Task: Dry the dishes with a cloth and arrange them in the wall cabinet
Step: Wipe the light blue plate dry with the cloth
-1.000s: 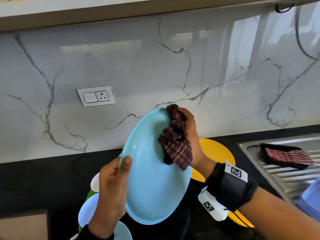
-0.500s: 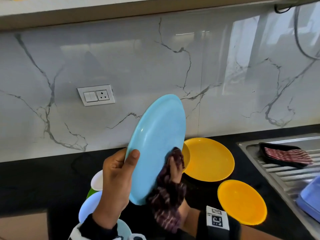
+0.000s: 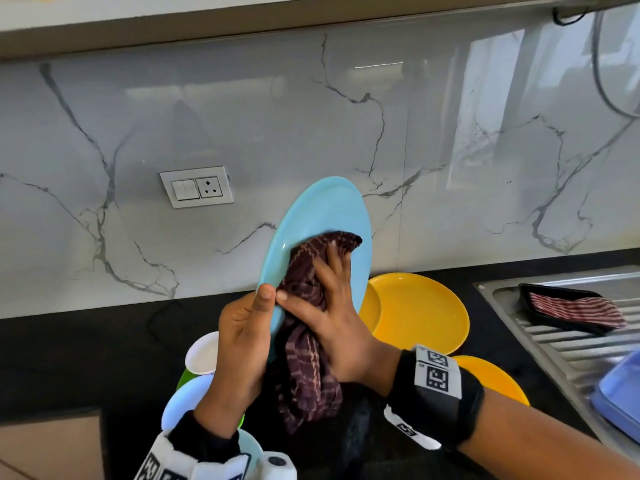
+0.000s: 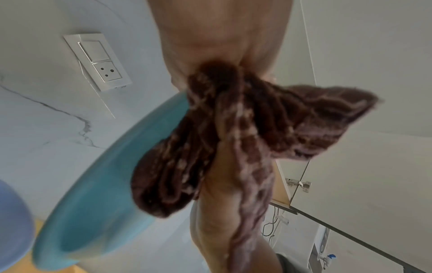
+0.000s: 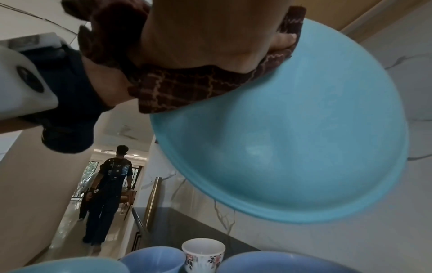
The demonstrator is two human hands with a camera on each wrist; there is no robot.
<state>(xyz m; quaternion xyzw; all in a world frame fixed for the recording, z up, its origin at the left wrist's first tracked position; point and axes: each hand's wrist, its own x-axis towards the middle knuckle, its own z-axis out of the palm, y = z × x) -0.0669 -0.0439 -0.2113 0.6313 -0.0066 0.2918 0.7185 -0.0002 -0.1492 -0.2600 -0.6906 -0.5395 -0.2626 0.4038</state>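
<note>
Left hand (image 3: 242,344) grips blue plate (image 3: 322,216) by its near rim.
Right hand (image 3: 332,306) presses cloth (image 3: 304,368) flat against tilted face; plate's long axis points up-far.

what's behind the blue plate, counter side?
A small yellow plate peeks out from behind the blue plate, beside a large yellow plate on the black counter. Whatever else lies behind is hidden.

Cloth (image 3: 311,299) on plate (image 3: 322,216), between left hand (image 3: 242,341) and right hand (image 3: 332,313)
</note>
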